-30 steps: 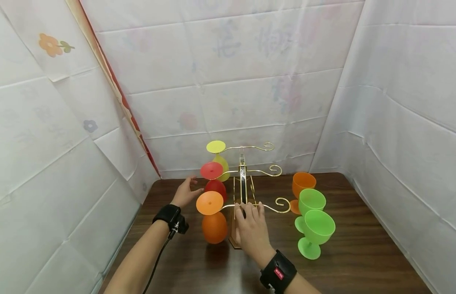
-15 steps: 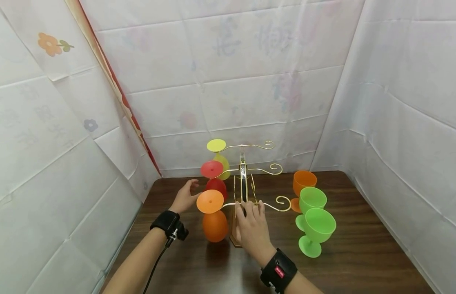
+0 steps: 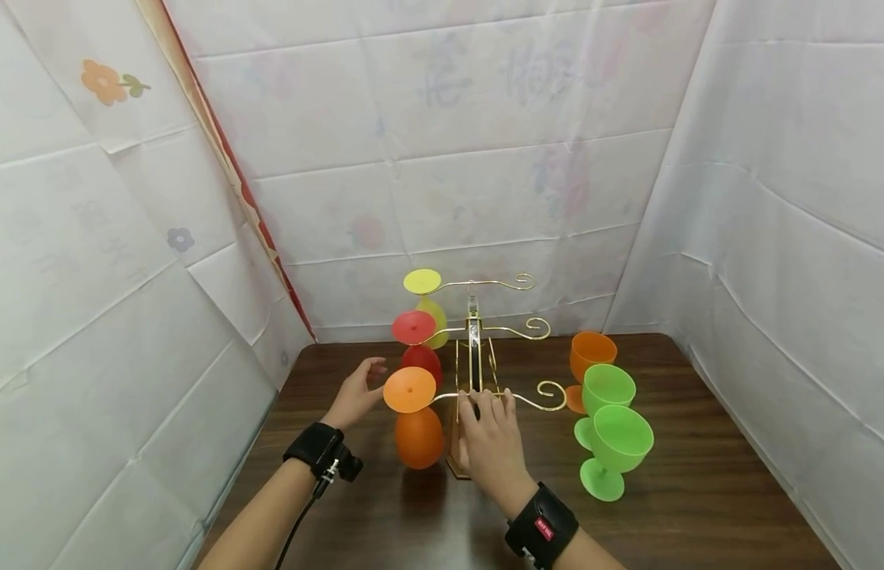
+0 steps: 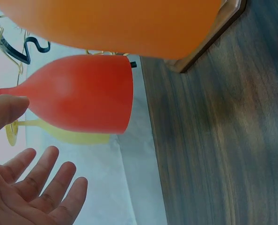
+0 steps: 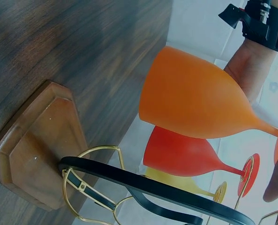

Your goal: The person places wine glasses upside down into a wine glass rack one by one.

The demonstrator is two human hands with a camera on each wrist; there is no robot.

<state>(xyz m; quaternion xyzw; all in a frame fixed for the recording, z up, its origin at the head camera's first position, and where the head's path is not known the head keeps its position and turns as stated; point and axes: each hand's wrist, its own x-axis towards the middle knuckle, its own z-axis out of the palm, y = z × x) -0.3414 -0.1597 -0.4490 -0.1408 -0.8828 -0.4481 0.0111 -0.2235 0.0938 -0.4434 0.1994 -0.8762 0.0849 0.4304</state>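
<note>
Desk (image 3: 385, 526): left hand (image 3: 354, 396) spread beside rack (image 3: 474, 336), right hand (image 3: 493, 447) gripping it.
Red cup (image 4: 83, 93) looks light, stiff; best pinched by its stem (image 5: 230, 169).

We see a rack (image 3: 474, 356) on the table (image 3: 705, 491), before a sheet (image 3: 442, 182). Three hanging cups (image 3: 421, 366) line its left; three standing cups (image 3: 604, 389) are on the table to its right. The left hand (image 3: 355, 397) is left of the hanging cups, the right hand (image 3: 493, 443) on the rack's front.
</note>
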